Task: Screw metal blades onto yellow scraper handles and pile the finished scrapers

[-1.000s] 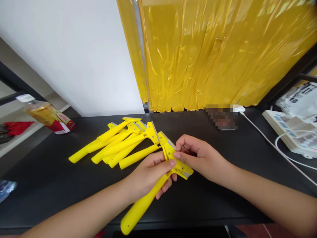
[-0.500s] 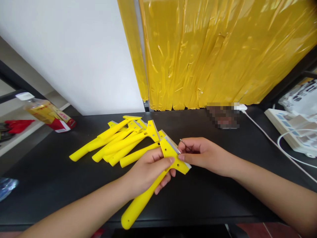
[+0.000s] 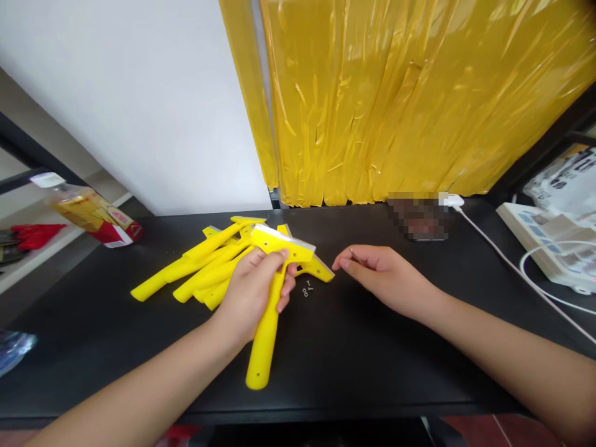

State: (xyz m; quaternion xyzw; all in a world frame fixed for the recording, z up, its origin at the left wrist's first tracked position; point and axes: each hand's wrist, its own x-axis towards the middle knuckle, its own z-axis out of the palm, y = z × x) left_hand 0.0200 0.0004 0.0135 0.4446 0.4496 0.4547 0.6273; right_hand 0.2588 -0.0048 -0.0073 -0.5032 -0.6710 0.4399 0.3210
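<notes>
My left hand (image 3: 254,285) is closed around the neck of a yellow scraper (image 3: 265,335), its thumb on the head. The scraper's wide head, with a pale blade edge and two holes, points away from me. My right hand (image 3: 367,264) is apart from it, fingers pinched together; a tiny metallic tip shows at the fingers, too small to name. Between the hands, several small screws and nuts (image 3: 307,289) lie on the black table. Behind the left hand rests a pile of similar yellow scrapers (image 3: 205,261), partly hidden by that hand.
The black table (image 3: 395,366) meets a white panel and yellow plastic sheeting (image 3: 372,124). A drink bottle (image 3: 100,214) stands at left. At right are a blurred-out object (image 3: 419,217), a white cable (image 3: 507,264) and a power strip-like white box (image 3: 540,248).
My left hand has moved left and away from me with the scraper, turning its handle more upright. My right hand has come off the blade, uncovering small screws and nuts on the table.
</notes>
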